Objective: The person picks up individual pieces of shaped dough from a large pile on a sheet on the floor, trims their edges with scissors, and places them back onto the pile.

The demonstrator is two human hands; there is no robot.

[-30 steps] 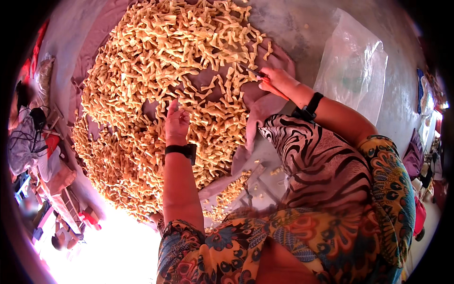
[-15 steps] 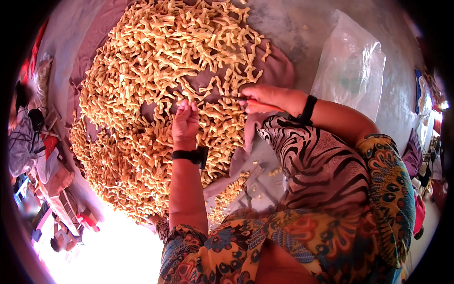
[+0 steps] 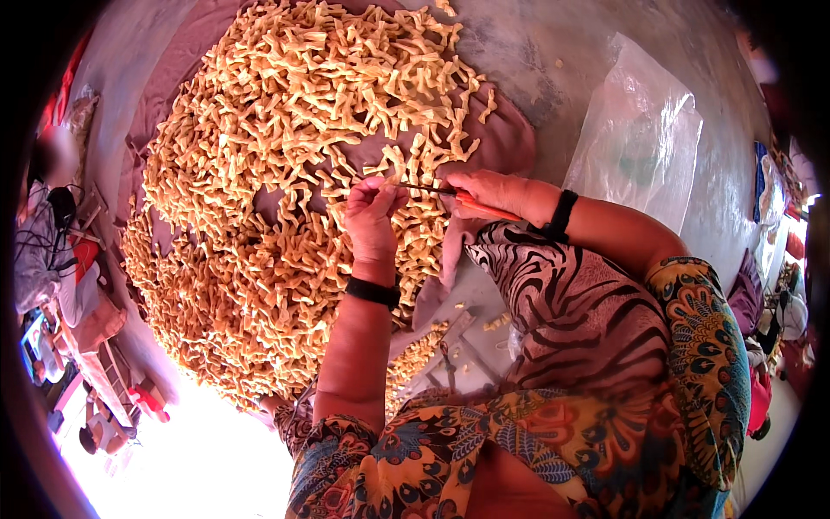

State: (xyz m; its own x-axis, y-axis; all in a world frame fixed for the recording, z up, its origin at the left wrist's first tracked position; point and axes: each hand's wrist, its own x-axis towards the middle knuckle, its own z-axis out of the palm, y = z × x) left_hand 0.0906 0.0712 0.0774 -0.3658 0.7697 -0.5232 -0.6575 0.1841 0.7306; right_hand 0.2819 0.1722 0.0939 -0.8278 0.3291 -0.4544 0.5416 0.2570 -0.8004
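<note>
In front of me a large heap of short, pale-yellow twisted pieces with flared ends [image 3: 251, 130] lies spread on a brownish-pink cloth [image 3: 510, 134]. My left hand [image 3: 372, 208] is closed in a pinch over the heap, holding one small yellow piece [image 3: 390, 181] largely covered by the fingers. From the right, my right hand [image 3: 488, 192] grips a tool with an orange-red handle and a thin dark blade [image 3: 424, 187]. Its tip meets the piece at my left fingertips. Whether the tool has one blade or two cannot be made out.
A clear plastic bag [image 3: 640, 130] lies on the grey floor to the right. More yellow pieces [image 3: 419, 355] lie close to me beside a low wooden frame [image 3: 458, 355]. Blurred people and belongings line the left and right edges.
My left hand has moved right, bringing its fingertips to the blade. My right hand has shifted only slightly, still gripping the tool.
</note>
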